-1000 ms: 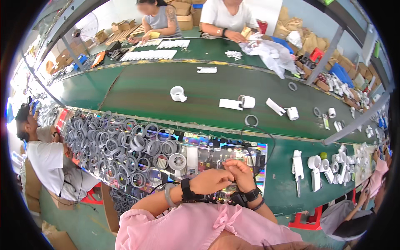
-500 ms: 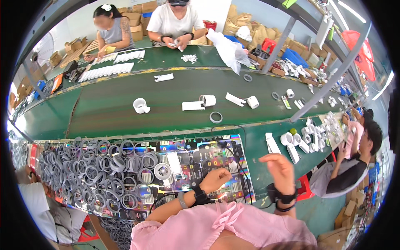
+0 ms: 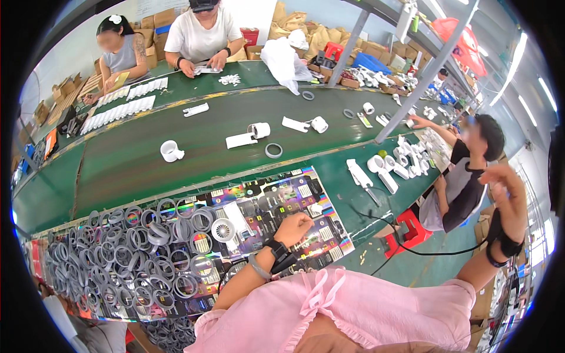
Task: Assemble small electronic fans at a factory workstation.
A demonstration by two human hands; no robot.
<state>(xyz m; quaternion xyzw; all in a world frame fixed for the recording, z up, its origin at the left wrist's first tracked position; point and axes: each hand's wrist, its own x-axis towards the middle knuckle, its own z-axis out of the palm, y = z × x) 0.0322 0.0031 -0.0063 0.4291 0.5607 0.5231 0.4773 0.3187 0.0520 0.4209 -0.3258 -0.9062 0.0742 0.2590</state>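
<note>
My left hand (image 3: 294,228) is over the dark, colourfully printed sheet (image 3: 276,197), its fingers loosely curled together with nothing visible in them. Just beyond its fingertips lies a small white piece (image 3: 315,210). To its left are a round white fan head (image 3: 223,230) and a long white handle-shaped part (image 3: 236,217). Many grey rings (image 3: 141,238) are heaped over the sheet's left side. My right hand (image 3: 507,191) is raised at the far right, away from the bench, fingers bent and thumb apart, with nothing seen in it.
White housings (image 3: 172,151), handle parts and a grey ring (image 3: 273,150) lie on the green belt (image 3: 200,138). More white parts (image 3: 385,176) are on the bench at right. A black cable (image 3: 435,253) stretches toward my right arm. A co-worker (image 3: 465,176) sits at right; two sit opposite.
My right hand has swung far out to the right and up from the bench edge. The view has turned right. A small white piece now shows beyond my left hand, which stays over the sheet.
</note>
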